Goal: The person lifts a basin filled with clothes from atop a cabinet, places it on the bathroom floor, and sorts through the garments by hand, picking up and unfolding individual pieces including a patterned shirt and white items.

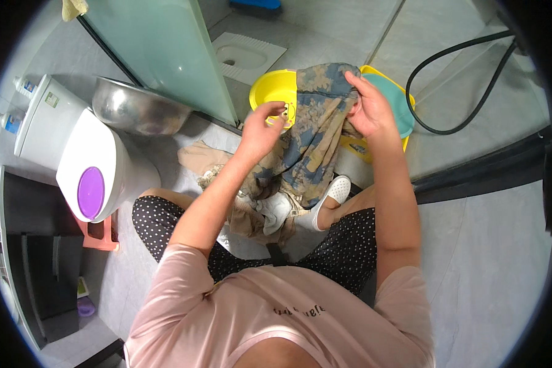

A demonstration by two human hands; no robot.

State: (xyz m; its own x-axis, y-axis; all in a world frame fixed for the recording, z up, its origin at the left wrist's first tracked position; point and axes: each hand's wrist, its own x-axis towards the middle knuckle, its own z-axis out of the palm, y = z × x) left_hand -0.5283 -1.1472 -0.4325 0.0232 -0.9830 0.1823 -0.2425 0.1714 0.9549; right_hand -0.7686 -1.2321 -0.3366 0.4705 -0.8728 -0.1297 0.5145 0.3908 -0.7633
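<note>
A blue and tan patterned garment hangs in front of me, its upper right edge gripped by my right hand. My left hand is raised at the garment's left side, thumb and fingertips close together before a yellow basin with a cartoon face; whether they pinch anything is not plain. The garment's lower end hangs over a heap of beige clothes between my feet, with a white cloth among them. Behind my right hand stands a yellow tub with a teal basin in it.
A steel basin stands between the toilet and a glass panel. Beyond lies a squat toilet. A black hose loops at the upper right. A pink stool and a dark cabinet are at the left.
</note>
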